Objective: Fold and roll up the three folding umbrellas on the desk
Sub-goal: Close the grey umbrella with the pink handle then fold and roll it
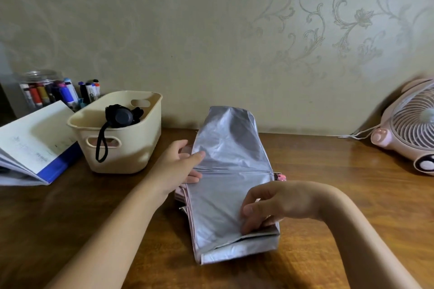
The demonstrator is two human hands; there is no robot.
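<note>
A folding umbrella [231, 171] with a silver lining and pink outer cloth lies lengthwise on the wooden desk [340, 195], its panels flattened and its far end against the wall. My left hand [180, 166] grips its left edge at mid-length, thumb on top and fingers under the cloth. My right hand [270, 204] pinches the cloth near the right edge close to the near end. A black folded umbrella [122, 116] stands in the cream basket [117, 148], its wrist strap hanging over the rim. A third umbrella is not in view.
An open book with a blue cover [32, 145] lies at the left next to the basket. Behind it stands a clear jar of markers [44, 91]. A pink desk fan [413, 124] with a white cord sits at the right by the wall.
</note>
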